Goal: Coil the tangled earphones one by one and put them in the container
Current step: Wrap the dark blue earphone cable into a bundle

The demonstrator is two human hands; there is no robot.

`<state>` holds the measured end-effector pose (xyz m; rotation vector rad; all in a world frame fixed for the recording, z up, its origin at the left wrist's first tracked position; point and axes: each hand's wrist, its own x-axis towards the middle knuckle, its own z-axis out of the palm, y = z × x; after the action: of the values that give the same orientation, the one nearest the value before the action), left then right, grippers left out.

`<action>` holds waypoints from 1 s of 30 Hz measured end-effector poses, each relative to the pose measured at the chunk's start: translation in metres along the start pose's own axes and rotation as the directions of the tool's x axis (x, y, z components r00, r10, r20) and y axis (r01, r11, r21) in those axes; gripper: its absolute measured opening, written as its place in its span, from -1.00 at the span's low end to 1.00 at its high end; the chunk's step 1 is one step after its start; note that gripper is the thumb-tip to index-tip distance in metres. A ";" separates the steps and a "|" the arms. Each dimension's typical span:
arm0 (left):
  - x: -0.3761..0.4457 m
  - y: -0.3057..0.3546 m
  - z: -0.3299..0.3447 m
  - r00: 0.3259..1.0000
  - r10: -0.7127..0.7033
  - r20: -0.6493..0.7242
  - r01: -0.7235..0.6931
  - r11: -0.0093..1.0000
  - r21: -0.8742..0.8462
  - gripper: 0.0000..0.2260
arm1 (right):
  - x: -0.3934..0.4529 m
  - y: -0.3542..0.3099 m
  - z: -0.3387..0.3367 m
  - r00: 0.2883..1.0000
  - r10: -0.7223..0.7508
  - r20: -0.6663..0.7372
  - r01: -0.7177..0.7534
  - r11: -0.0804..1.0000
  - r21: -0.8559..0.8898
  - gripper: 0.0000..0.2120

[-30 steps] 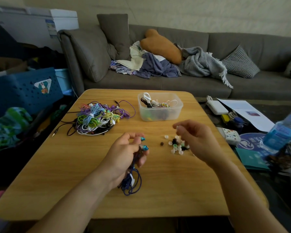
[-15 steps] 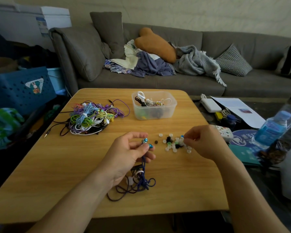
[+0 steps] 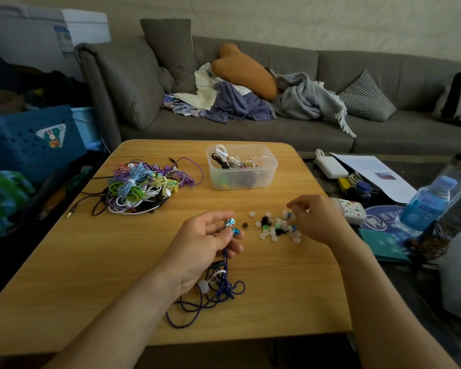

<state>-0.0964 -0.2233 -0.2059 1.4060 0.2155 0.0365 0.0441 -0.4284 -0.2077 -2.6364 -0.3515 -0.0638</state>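
2 buds of the blue earphone (image 3: 232, 227) sit pinched in the left hand (image 3: 200, 249), cord loose on the table (image 3: 91, 262). Right hand (image 3: 317, 219) picks among ear tips (image 3: 274, 227), grasp unclear. Coil evenly before the container (image 3: 241, 169).

Blue earphones (image 3: 225, 283) up front: two shiny blue earbuds poke out at the top, and the dark blue cord drops straight down and sprawls in loose, uncoiled loops on the bench, with a small white piece caught among them. Over on the far left sits the tangled pile of earphones (image 3: 141, 186), a heap of purple, green, light blue, yellow and white cords, with black leads trailing out toward the bench edge. Far centre, the clear plastic container (image 3: 242, 167) stands upright and open, already holding several earphones, white and black cords showing above its rim, colours faint through the wall.
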 end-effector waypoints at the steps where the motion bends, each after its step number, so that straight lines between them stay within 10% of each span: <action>1: 0.000 0.001 0.000 1.000 -0.017 0.003 0.017 0.999 -0.026 -0.72 | 0.001 -0.001 0.000 1.000 0.000 0.021 0.000 1.000 -0.009 -0.79; 11: 0.001 0.011 -0.004 0.985 -0.165 0.049 0.172 0.951 -0.258 -0.89 | 0.005 -0.004 0.004 0.998 0.038 0.049 -0.040 0.998 0.054 -0.89; 16: -0.002 0.010 -0.002 0.995 -0.096 0.018 0.097 0.973 -0.208 -0.86 | -0.011 -0.022 -0.005 0.986 -0.025 -0.162 0.066 0.965 0.254 -0.90; 22: -0.008 0.013 0.003 1.000 -0.002 0.031 0.008 0.984 -0.176 -0.79 | -0.055 -0.063 -0.006 0.947 -0.315 0.058 0.114 0.500 0.858 -0.79; 30: -0.015 0.009 0.012 0.984 0.140 -0.111 -0.157 0.973 -0.169 -0.80 | -0.055 -0.074 0.013 0.913 -0.398 0.088 0.067 0.359 0.931 -0.74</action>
<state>-0.1080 -0.2354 -0.1930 1.2418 0.1833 0.2439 -0.0285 -0.3719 -0.1917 -1.4147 -0.6482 0.3625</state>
